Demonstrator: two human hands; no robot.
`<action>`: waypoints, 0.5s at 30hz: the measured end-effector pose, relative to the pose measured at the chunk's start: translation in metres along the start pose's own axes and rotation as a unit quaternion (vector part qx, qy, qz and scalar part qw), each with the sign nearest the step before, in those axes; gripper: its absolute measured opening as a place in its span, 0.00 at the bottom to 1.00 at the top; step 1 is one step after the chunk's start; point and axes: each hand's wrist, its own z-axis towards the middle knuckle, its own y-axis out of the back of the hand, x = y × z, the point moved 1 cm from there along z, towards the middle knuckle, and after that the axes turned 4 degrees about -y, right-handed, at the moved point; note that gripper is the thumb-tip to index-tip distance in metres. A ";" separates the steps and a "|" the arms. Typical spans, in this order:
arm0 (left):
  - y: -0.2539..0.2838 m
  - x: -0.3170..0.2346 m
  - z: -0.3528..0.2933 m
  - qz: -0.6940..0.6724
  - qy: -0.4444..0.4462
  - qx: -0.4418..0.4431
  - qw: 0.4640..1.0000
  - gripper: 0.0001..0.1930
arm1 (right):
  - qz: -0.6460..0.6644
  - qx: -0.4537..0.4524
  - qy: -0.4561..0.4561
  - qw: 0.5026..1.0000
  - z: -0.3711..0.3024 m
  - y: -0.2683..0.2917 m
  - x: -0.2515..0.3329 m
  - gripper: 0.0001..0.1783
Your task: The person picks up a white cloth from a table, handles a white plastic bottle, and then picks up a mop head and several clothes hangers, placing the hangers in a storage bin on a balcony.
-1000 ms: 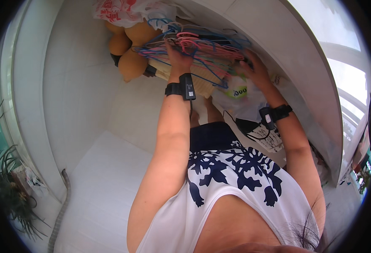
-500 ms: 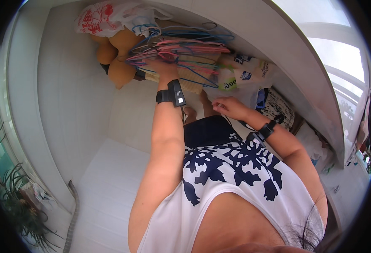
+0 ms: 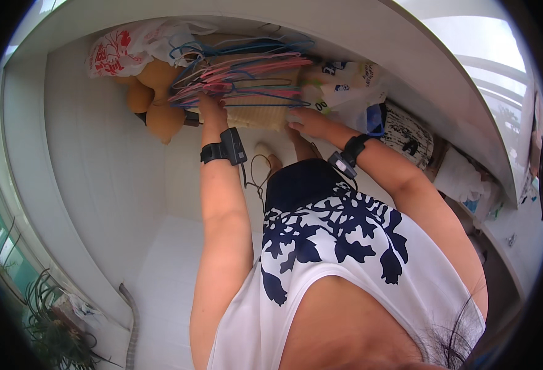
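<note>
A heap of clothes hangers [image 3: 253, 74], pink, blue and dark, lies on a cream ribbed surface at the far side. My left hand [image 3: 213, 111] is at the heap's near left end, its fingers closed around hangers by their hooks; the fingertips are partly hidden. My right hand [image 3: 310, 122] is just below the heap's right end, close to the corner of a blue hanger. Its fingers are bent but apart, with nothing visible between them. Black straps with small devices are on both wrists.
Tan gourds [image 3: 165, 120] sit left of the hangers, under a white plastic bag with red print [image 3: 120, 52]. Plastic packages [image 3: 339, 83] and a black-and-white patterned item [image 3: 407, 132] line the right side. A ridged hose [image 3: 131, 320] and plants [image 3: 52, 330] are at lower left.
My left hand has drawn back toward me, to the heap's near edge. The right hand has reached forward and left, closer to the hangers. The whole view has shifted slightly.
</note>
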 end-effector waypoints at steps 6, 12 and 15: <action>-0.001 0.020 -0.010 -0.223 0.017 -0.011 0.975 0.21 | 0.088 0.072 -0.054 0.992 -0.048 0.011 -0.011 0.17; 0.013 0.050 0.001 -0.139 0.094 0.022 0.986 0.25 | 0.062 0.027 -0.089 0.994 -0.078 0.004 -0.034 0.19; 0.003 0.042 0.011 -0.118 0.103 0.102 0.982 0.26 | 0.054 0.030 -0.128 0.990 -0.088 0.010 -0.033 0.19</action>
